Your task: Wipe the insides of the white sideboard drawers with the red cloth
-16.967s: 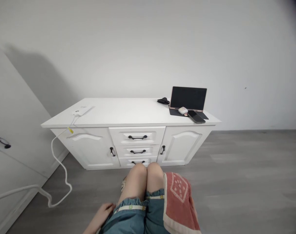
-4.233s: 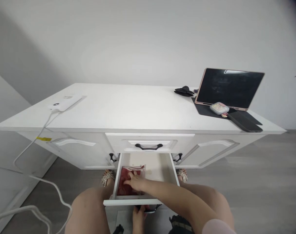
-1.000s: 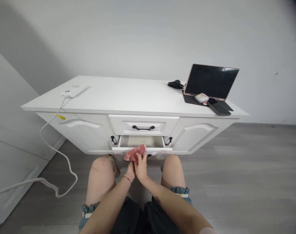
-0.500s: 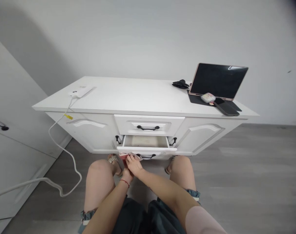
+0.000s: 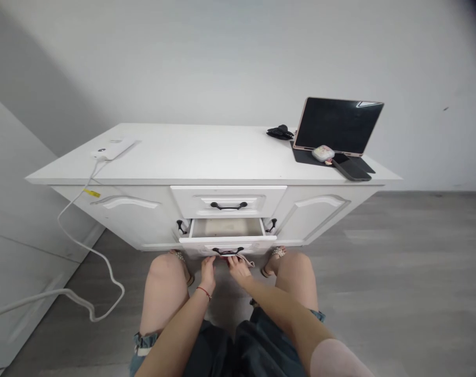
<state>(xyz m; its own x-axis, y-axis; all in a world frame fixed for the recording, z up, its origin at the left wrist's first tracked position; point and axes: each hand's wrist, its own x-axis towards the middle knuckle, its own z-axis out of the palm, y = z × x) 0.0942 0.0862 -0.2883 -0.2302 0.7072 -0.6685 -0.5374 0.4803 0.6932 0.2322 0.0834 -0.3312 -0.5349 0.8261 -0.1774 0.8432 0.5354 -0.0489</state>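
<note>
In the head view, a white drawer (image 5: 188, 242) with a black handle (image 5: 228, 251) is pulled out of a white cabinet. My left hand (image 5: 207, 273) is at the drawer front's lower edge, its fingers stretched upward and their tips partly hidden. To its right, my right hand (image 5: 238, 268) has bent fingers pressed on a pink and red cloth (image 5: 246, 261) just below the handle. Much of the cloth is hidden behind the fingers and the drawer front. Inside the drawer a pale bottom shows.
On the white cabinet top (image 5: 191, 152) stand a tablet (image 5: 338, 125), a phone (image 5: 351, 167), a small earphone case (image 5: 323, 153) and a black hair claw (image 5: 280, 132). A white power strip (image 5: 114, 149) sits at left, its cable (image 5: 110, 269) trailing to the floor. My knees flank the drawer.
My hands, close together on the cloth before, are now apart. The right hand has moved right with the cloth under the handle; the left has come off the cloth. The view has shifted slightly.
</note>
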